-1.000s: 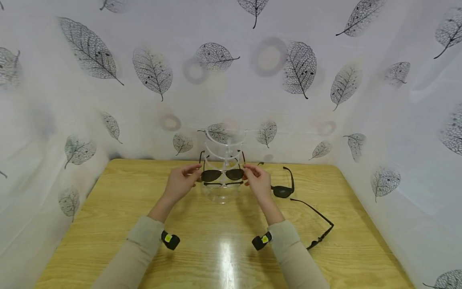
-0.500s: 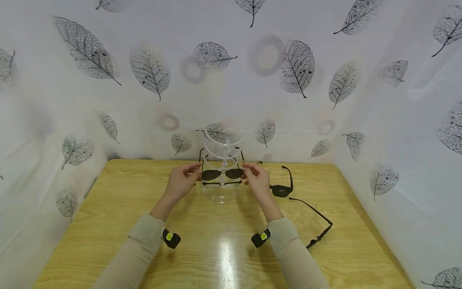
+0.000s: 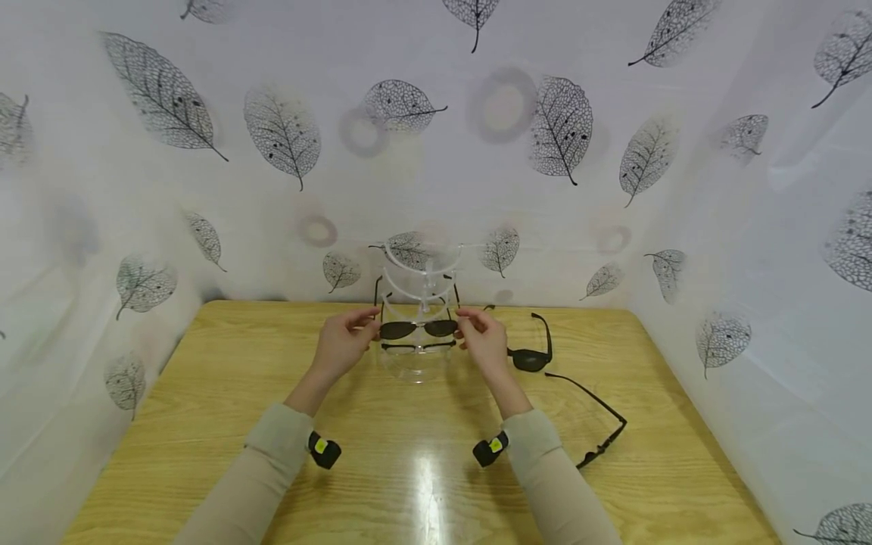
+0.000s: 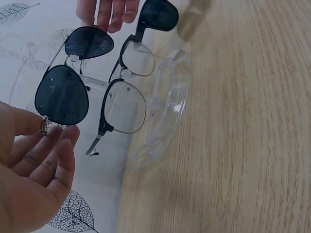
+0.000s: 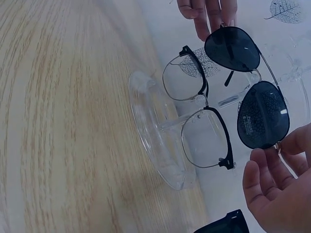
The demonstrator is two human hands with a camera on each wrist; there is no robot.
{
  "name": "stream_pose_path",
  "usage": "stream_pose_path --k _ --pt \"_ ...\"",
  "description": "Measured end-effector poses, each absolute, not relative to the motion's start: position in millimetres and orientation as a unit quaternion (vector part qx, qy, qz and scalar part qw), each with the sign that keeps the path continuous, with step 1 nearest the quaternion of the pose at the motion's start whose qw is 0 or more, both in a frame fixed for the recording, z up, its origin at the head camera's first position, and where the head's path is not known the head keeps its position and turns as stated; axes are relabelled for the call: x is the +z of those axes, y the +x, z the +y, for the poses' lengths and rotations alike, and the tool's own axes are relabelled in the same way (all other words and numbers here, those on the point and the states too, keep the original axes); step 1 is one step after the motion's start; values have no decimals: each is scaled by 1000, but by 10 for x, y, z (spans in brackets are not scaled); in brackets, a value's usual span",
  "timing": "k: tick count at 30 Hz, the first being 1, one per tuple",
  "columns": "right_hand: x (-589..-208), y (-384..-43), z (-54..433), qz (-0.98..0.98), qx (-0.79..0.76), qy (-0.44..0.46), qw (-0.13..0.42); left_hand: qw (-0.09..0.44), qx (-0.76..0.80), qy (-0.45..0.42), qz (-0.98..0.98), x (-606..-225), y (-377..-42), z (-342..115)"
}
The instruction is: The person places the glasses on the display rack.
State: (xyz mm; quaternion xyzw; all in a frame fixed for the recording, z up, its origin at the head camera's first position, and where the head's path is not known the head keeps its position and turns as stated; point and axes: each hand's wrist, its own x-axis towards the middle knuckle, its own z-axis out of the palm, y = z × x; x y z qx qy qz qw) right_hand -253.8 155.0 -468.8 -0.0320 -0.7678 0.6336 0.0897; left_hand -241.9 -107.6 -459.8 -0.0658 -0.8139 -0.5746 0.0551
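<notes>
Sporting dk teardrop lenses (image 5: 263, 114): sunglasses (image 3: 431, 328)

In the head view, the right hand (image 3: 485, 344) hides one end of the sunglasses (image 3: 530, 360) lying beside it, and the right sleeve (image 3: 572, 488) covers part of the black-framed glasses (image 3: 615, 433) nearer by. That sleeve and the left sleeve (image 3: 238, 484) run off the bottom edge. In the right wrist view, the lettering (image 5: 247, 124) on the held pair (image 5: 232, 49) is too small to read, and the clear stand (image 5: 150, 141) runs off the right edge.
</notes>
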Motion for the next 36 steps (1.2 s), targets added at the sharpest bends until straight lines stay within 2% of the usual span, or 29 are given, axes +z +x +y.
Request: stream_pose_path --k 16,22,30,36 --pt "-4712 -2536 1572 -765 638 -28 81 60 -570 -73 -816 -4602 -2419 -1059" --pt "-4706 -2529 1574 -774 627 -18 86 44 -566 -77 -820 -4588 -2415 -1075" --pt "-4695 -2564 1584 -780 621 -25 67 40 -566 -83 -819 -4580 -2420 -1100" --pt "-4509 -2457 1560 -793 606 -22 57 42 -564 -87 -820 -4589 -2416 -1101"
